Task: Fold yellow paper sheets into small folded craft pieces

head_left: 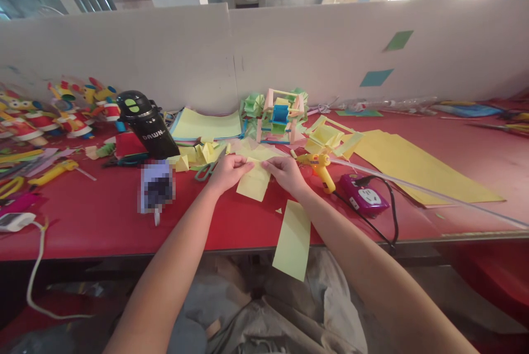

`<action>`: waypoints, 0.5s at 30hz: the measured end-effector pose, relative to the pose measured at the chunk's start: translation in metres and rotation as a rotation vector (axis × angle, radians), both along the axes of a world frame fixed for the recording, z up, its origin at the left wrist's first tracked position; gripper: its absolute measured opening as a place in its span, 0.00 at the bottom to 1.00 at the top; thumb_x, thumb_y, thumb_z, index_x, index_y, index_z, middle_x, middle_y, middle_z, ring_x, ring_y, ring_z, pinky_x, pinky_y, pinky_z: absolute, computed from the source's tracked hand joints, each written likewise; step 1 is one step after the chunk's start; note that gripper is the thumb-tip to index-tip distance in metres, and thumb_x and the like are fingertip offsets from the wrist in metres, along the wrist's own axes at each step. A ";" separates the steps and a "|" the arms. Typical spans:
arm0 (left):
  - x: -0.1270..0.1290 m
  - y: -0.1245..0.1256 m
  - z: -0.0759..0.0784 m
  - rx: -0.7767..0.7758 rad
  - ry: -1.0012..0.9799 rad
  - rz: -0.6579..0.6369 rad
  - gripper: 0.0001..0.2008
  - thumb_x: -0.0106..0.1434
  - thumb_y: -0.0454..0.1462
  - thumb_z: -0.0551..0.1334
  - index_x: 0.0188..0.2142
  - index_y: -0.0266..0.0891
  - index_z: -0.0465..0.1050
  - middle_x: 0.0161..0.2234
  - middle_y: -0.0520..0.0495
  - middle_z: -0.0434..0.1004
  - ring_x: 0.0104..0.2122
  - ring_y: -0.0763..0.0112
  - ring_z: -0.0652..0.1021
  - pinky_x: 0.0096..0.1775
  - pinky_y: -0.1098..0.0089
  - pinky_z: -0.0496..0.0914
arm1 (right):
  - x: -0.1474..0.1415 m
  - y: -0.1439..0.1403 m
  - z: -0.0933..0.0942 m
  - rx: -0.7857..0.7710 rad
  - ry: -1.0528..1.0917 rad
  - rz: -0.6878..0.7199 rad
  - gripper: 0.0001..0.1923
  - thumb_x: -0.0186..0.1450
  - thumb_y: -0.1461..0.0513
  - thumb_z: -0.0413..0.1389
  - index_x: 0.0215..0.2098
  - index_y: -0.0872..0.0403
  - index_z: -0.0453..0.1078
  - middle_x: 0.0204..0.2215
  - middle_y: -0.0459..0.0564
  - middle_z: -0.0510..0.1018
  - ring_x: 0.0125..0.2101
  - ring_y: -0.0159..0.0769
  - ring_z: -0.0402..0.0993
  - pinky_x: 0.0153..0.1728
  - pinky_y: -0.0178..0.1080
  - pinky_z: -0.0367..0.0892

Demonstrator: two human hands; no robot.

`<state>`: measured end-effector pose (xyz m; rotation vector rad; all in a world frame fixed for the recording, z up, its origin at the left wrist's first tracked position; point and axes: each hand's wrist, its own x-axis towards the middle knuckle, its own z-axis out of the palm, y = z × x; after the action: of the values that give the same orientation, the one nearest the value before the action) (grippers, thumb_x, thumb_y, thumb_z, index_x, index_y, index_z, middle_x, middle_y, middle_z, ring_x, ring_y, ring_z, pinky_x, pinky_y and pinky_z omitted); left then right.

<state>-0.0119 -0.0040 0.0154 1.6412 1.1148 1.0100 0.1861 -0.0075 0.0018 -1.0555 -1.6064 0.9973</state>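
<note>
A small sheet of pale yellow paper [253,184] is pinched at its far edge between both my hands, just above the red table. My left hand [228,172] is closed on its left side, thumb pointing inward. On the right side, my right hand [286,172] grips the same edge with thumb and fingers. A second yellow paper strip [292,241] hangs over the table's front edge below my right wrist. Green-handled scissors [204,172] lie beside my left hand. A yellow glue gun [321,169] rests just right of my right hand.
Behind my hands stands a paper model [281,114] with a blue seat. A black bottle [146,125] and folded yellow pieces [202,153] are left. A purple power socket [366,195] with a cable and large yellow sheets [417,169] lie right. A white partition [165,56] closes the back.
</note>
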 end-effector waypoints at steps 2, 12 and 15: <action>0.000 0.002 -0.002 -0.001 -0.020 0.016 0.16 0.55 0.48 0.69 0.27 0.37 0.74 0.26 0.49 0.78 0.27 0.66 0.77 0.30 0.68 0.69 | -0.001 -0.001 0.001 -0.005 0.015 -0.005 0.25 0.58 0.41 0.60 0.27 0.55 0.74 0.19 0.46 0.70 0.21 0.32 0.64 0.23 0.37 0.60; 0.002 -0.001 0.004 -0.051 -0.075 0.038 0.19 0.54 0.51 0.69 0.32 0.36 0.78 0.29 0.44 0.81 0.33 0.59 0.80 0.38 0.61 0.74 | -0.001 0.000 0.000 -0.037 0.102 0.017 0.23 0.58 0.42 0.60 0.27 0.53 0.71 0.21 0.47 0.73 0.22 0.34 0.68 0.24 0.39 0.66; 0.002 -0.001 0.005 -0.059 -0.070 0.033 0.20 0.54 0.51 0.69 0.31 0.35 0.78 0.29 0.44 0.80 0.32 0.59 0.80 0.39 0.60 0.74 | 0.000 0.003 -0.004 -0.048 0.156 -0.027 0.24 0.57 0.41 0.61 0.28 0.54 0.71 0.23 0.48 0.75 0.23 0.35 0.69 0.25 0.40 0.68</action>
<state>-0.0096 -0.0052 0.0206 1.5338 1.1184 1.0384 0.1858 -0.0045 -0.0017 -1.0038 -1.4441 1.0778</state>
